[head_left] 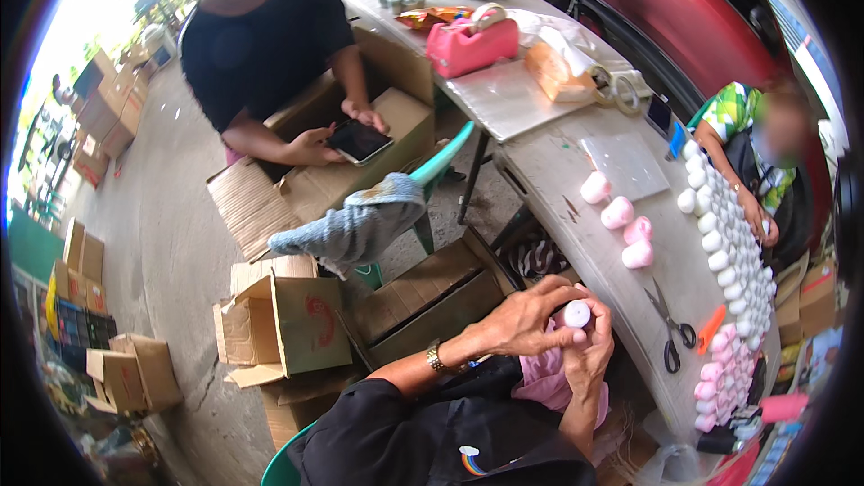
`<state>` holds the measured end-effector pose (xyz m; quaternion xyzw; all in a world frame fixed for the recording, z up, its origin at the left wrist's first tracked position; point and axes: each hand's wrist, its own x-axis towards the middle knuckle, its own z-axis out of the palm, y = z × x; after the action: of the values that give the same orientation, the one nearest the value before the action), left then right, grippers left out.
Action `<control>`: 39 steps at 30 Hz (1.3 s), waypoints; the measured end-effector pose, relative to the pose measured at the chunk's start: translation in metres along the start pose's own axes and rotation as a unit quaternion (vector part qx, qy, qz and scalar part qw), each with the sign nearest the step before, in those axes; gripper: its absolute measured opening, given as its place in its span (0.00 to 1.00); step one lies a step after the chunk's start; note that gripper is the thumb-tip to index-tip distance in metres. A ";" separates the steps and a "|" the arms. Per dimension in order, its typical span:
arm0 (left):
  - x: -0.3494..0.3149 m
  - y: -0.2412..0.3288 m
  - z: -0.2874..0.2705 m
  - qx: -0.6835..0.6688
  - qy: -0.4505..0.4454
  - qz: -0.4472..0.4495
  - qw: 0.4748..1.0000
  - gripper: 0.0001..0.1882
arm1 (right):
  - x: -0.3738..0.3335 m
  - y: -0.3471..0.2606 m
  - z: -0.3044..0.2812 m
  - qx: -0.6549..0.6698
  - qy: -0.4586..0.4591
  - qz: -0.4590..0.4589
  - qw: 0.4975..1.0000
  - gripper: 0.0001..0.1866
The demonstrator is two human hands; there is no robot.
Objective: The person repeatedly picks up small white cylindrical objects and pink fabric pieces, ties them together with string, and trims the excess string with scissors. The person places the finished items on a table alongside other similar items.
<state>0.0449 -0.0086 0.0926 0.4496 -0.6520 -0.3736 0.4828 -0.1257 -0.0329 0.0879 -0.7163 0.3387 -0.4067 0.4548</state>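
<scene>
Between my two hands is a small white cylinder [577, 313] with its round, flat end turned up. My left hand [526, 322], with a gold watch at the wrist, wraps its fingers and thumb about one side. On the other side the fingers of my right hand [591, 346] are curled round it. A pink cloth [544, 380] hangs below my hands, over my lap. Nearby on the table lie several pink rounded pieces [637, 254] in a loose line, black-handled scissors [672, 328] with their blades partly apart, and an orange cutter [711, 328].
White rounded pieces [717, 261] and pink ones [715, 369] line the grey table's [576, 162] right edge, before a co-worker's hand [763, 229]. Another person holds a tablet [360, 140]. A green chair with a grey-blue towel [360, 220] and cardboard boxes [310, 328] stand at left.
</scene>
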 end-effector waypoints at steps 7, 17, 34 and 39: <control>0.084 -0.016 -0.057 0.356 0.277 0.101 0.887 0.31 | -0.020 0.003 -0.010 0.072 0.027 0.064 0.995 0.22; 0.183 -0.109 -0.122 0.528 0.304 -0.098 0.787 0.35 | -0.019 0.014 -0.011 0.054 0.013 0.055 0.997 0.22; 0.166 -0.060 -0.124 0.362 0.410 0.041 0.836 0.29 | -0.022 0.004 -0.002 -0.007 -0.012 0.034 0.999 0.21; 0.160 -0.049 -0.128 0.342 0.403 0.020 0.848 0.28 | -0.027 0.001 -0.008 0.025 0.026 0.028 0.999 0.23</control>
<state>0.1586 -0.1821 0.1264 0.6840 -0.4955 0.0974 0.5264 -0.1450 -0.0134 0.0816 -0.6839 0.3598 -0.4208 0.4751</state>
